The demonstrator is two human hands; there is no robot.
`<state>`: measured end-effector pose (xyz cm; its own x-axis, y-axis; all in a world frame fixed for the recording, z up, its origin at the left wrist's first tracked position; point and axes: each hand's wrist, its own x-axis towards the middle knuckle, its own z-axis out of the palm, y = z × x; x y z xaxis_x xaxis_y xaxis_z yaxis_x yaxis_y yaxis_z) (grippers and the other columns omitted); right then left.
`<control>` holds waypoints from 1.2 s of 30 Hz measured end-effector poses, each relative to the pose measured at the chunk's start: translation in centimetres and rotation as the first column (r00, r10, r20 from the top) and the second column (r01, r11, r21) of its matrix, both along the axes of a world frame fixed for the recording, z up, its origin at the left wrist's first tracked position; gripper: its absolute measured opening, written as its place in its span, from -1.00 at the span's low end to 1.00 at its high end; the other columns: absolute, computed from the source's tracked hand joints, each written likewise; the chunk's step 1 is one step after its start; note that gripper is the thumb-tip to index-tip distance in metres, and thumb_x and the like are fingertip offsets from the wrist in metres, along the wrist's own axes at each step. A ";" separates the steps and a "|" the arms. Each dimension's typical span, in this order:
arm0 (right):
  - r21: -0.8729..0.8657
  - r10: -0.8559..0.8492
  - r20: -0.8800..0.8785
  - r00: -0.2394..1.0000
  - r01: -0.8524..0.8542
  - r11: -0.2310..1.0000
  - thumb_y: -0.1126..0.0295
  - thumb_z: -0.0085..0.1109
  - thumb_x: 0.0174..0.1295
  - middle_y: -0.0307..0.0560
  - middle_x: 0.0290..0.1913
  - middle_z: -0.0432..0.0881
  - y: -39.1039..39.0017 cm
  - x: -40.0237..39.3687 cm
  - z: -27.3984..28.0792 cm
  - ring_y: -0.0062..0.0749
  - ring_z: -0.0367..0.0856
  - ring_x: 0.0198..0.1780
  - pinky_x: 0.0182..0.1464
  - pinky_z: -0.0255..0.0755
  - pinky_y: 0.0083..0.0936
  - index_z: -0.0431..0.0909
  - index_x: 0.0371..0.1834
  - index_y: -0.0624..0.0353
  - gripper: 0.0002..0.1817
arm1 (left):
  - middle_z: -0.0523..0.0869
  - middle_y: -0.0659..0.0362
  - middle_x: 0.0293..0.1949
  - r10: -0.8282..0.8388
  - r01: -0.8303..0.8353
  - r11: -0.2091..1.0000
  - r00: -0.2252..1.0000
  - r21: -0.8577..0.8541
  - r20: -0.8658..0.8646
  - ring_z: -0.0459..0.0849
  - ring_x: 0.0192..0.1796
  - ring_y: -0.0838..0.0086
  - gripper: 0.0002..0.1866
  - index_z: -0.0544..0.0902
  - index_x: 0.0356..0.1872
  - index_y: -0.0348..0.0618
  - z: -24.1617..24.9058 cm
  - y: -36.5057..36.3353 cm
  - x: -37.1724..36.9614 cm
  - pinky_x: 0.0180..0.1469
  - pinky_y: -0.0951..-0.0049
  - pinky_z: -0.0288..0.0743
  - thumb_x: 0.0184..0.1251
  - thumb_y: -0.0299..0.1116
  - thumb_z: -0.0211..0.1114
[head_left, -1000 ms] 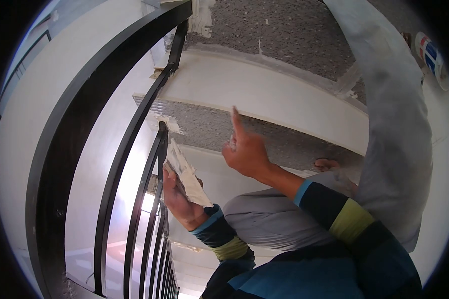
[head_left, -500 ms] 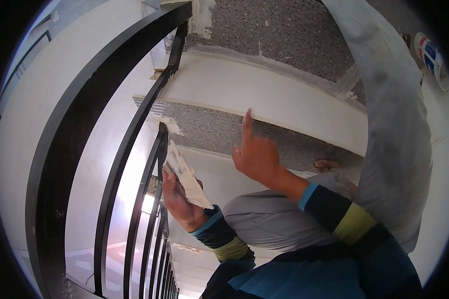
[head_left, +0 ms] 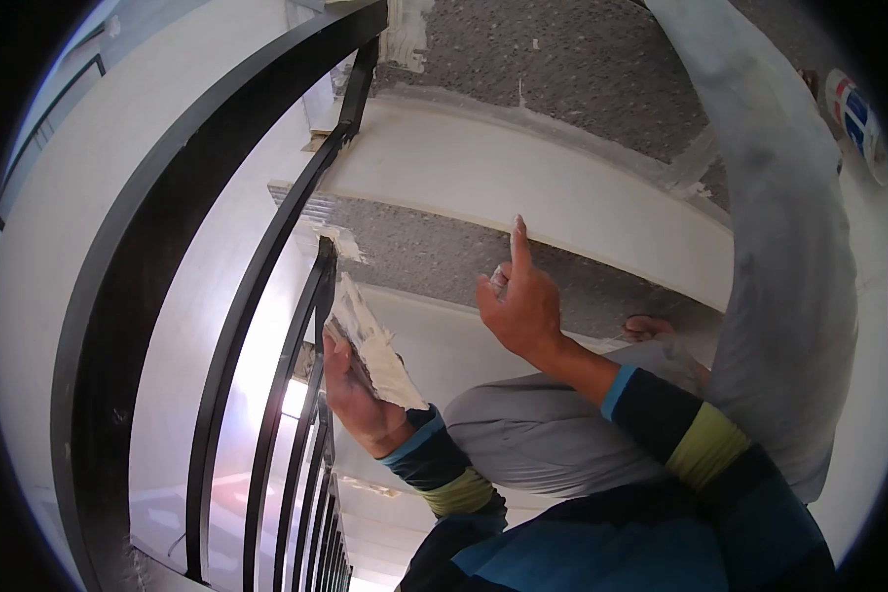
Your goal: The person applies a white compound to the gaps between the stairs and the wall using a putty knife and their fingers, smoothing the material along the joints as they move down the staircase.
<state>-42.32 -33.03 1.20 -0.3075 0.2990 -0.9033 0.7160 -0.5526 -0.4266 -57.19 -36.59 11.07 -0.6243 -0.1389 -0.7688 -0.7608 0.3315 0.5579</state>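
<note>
speckled stairs [head_left: 523,69] beside a black railing [head_left: 266,257]; left hand [head_left: 360,390] grips a putty-loaded board [head_left: 375,345] from beneath, wet, soft, likely messy; right hand [head_left: 523,306] loose, forefinger raised.

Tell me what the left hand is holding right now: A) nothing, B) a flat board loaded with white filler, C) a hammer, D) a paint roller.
B: the left hand grips a flat board caked with white filler, beside the black railing.
</note>
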 end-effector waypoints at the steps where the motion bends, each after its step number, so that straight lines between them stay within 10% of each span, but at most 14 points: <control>1: -0.019 -0.019 -0.010 1.000 0.019 1.000 0.39 0.13 0.06 -0.06 -0.59 0.50 0.1 -0.3 0.0 -0.18 0.57 -0.57 -0.45 0.46 -0.27 -0.11 0.42 0.55 -0.10 | 0.50 0.21 -0.56 0.000 0.000 1.000 1.000 -0.001 -0.001 0.35 -0.70 0.62 -0.72 0.39 0.02 -0.22 0.0 0.1 0.1 -0.69 0.62 0.23 0.42 -0.27 -0.05; 11: -0.065 -0.009 -0.265 0.964 -0.009 0.998 0.38 0.12 0.02 0.03 -0.62 0.53 0.1 -3.2 -1.4 -0.03 0.57 -0.55 -0.36 0.48 -0.18 -0.05 0.46 0.36 -0.10 | 0.44 0.22 -0.57 -0.028 0.030 0.998 0.999 -0.057 0.022 0.29 -0.68 0.61 -0.70 0.38 0.05 -0.21 0.4 0.5 0.1 -0.67 0.60 0.18 0.42 -0.28 -0.06; 13: -0.047 0.068 -0.406 0.911 -0.096 0.994 0.43 0.13 0.05 -0.03 -0.59 0.50 -0.5 -3.1 -1.1 -0.25 0.52 -0.61 -0.44 0.43 -0.33 -0.08 0.49 0.32 -0.10 | 0.44 0.22 -0.57 -0.055 0.057 0.995 0.998 -0.079 0.028 0.30 -0.67 0.60 -0.70 0.37 0.06 -0.21 0.4 0.6 0.1 -0.66 0.61 0.19 0.42 -0.28 -0.06; 20: 0.054 0.039 -0.189 0.981 -0.029 0.998 0.35 0.08 0.08 0.05 -0.67 0.51 -0.1 -1.1 -0.3 -0.01 0.56 -0.59 -0.47 0.46 -0.13 -0.15 0.47 0.39 -0.10 | 0.44 0.23 -0.57 -0.024 0.025 0.999 1.000 -0.035 0.014 0.29 -0.68 0.60 -0.71 0.36 0.05 -0.19 0.6 0.6 0.2 -0.66 0.61 0.22 0.40 -0.30 -0.07; 26: 0.051 0.376 -0.004 0.927 -0.375 0.925 0.34 0.07 0.11 0.04 -0.68 0.50 0.2 -1.1 -0.6 -0.05 0.55 -0.64 -0.53 0.45 -0.17 -0.15 0.43 0.54 -0.12 | 0.44 0.22 -0.57 -0.040 0.041 0.996 0.999 -0.074 0.005 0.27 -0.68 0.60 -0.72 0.36 0.05 -0.21 0.6 0.7 0.3 -0.67 0.60 0.19 0.41 -0.31 -0.09; 28: 0.123 0.242 -0.257 0.936 -0.217 0.968 0.34 0.07 0.12 0.01 -0.65 0.53 -1.3 -0.2 0.5 -0.06 0.56 -0.63 -0.53 0.46 -0.18 -0.14 0.43 0.54 -0.13 | 0.44 0.21 -0.57 -0.031 0.031 0.997 1.000 -0.064 -0.005 0.27 -0.68 0.60 -0.71 0.36 0.06 -0.21 0.7 0.3 0.2 -0.67 0.60 0.18 0.42 -0.31 -0.09; 30: 0.079 0.104 -0.240 0.965 -0.088 0.993 0.36 0.07 0.12 0.01 -0.63 0.54 -1.5 0.3 1.2 -0.08 0.56 -0.63 -0.51 0.47 -0.20 -0.14 0.42 0.55 -0.13 | 0.59 0.14 -0.14 -0.165 0.158 0.984 0.982 0.079 0.089 0.65 -0.33 0.48 -0.53 0.33 0.25 -0.16 1.0 -1.0 -0.4 -0.43 0.57 0.55 0.32 -0.30 -0.09; 36: 0.114 -0.101 -0.078 0.992 0.109 0.987 0.45 0.07 0.10 -0.04 -0.61 0.49 -1.3 0.7 -0.5 -0.22 0.53 -0.64 -0.50 0.46 -0.34 -0.14 0.42 0.57 -0.14 | 0.59 0.14 -0.13 -0.174 0.167 0.982 0.982 0.090 0.080 0.65 -0.32 0.50 -0.54 0.33 0.24 -0.17 0.9 -1.2 -0.4 -0.40 0.56 0.56 0.34 -0.29 -0.12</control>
